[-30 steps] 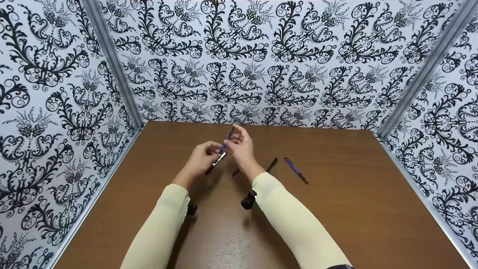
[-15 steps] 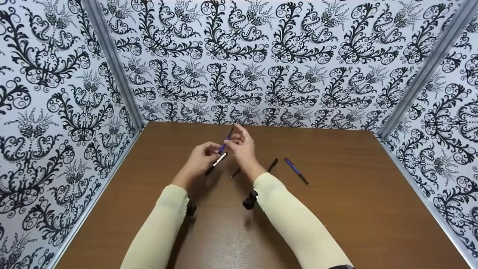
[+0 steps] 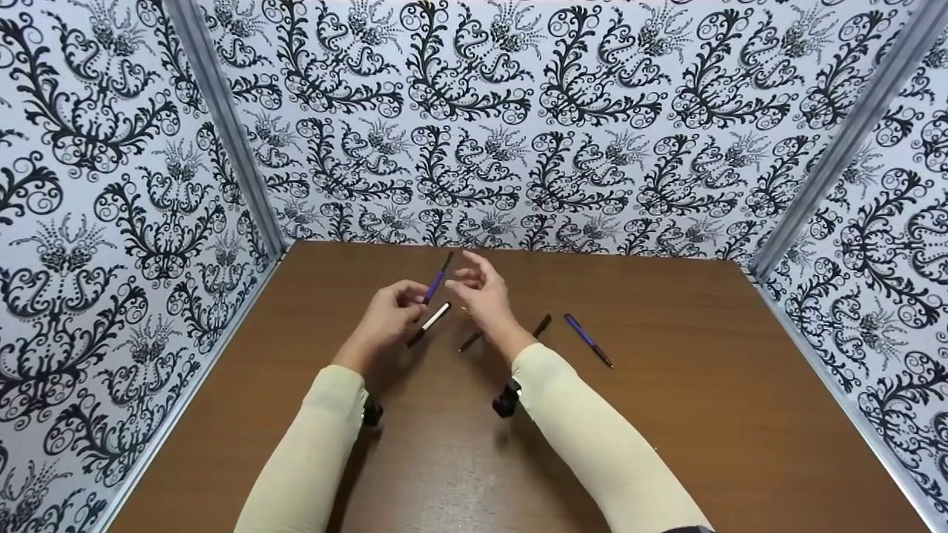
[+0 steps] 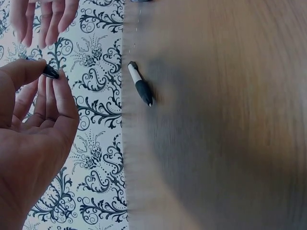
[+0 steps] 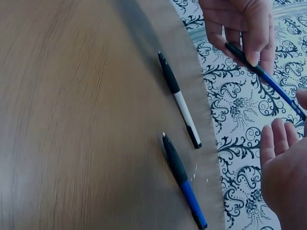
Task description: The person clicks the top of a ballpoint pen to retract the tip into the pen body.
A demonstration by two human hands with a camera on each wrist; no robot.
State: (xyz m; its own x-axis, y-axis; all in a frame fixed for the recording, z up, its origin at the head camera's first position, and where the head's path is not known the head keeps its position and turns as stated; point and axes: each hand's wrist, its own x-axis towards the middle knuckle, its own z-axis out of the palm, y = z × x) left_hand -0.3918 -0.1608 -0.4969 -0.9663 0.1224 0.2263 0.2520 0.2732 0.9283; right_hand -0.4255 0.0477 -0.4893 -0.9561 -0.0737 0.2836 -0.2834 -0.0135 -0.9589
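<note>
**A blue-and-black pen (image 3: 434, 286) in my left hand (image 3: 389, 314), above the table (image 3: 459, 459)**

With my left hand I pinch this pen by its near, black end, between the thumb and the fingertips. The pen is in the air over the far part of the table, tilted, with its other end pointing far and a little to the right. My right hand (image 3: 485, 296) is just beside it, on the right. Its fingers are loosely bent, the thumb is apart from them, and it grips nothing; from the head view I see a small gap between it and the pen.

Just beside my left hand, a white-and-black pen (image 3: 427, 325) lies slanted on the table. Around my right wrist, two dark pen parts show, one on the left (image 3: 470, 341) and one on the right (image 3: 543, 326); my arm hides the middle, so I cannot tell if they belong to one pen or two. Farther to the right lies a second blue pen (image 3: 589, 340), its black end toward me.

My pale yellow sleeves (image 3: 307, 437) come from the near side. Behind the table stands a wall (image 3: 474, 111) with black curling patterns on white.
</note>
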